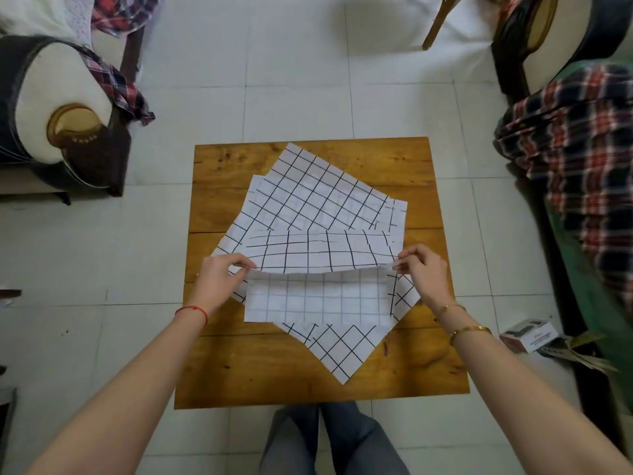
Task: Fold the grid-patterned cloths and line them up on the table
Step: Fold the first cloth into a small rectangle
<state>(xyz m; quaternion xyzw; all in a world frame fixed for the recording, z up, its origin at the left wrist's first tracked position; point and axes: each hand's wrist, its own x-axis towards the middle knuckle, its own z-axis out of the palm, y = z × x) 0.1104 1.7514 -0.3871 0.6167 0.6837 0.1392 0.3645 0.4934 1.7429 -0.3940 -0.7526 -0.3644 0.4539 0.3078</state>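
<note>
Several white cloths with a black grid lie overlapped on a small wooden table (239, 378). The top cloth (325, 255) is lifted along its near edge and folded partway back, showing its pale underside (315, 303). My left hand (219, 272) pinches that edge at its left corner. My right hand (423, 269) pinches the right corner. Beneath it, a second cloth (318, 197) fans toward the far side, and another cloth (342, 347) points toward the near edge.
The table stands on a white tiled floor (294, 108). An armchair (58, 121) with a plaid cloth is at the left, a plaid blanket (575, 138) at the right. A small box (529, 334) lies on the floor at right. My knees (329, 440) are below the table.
</note>
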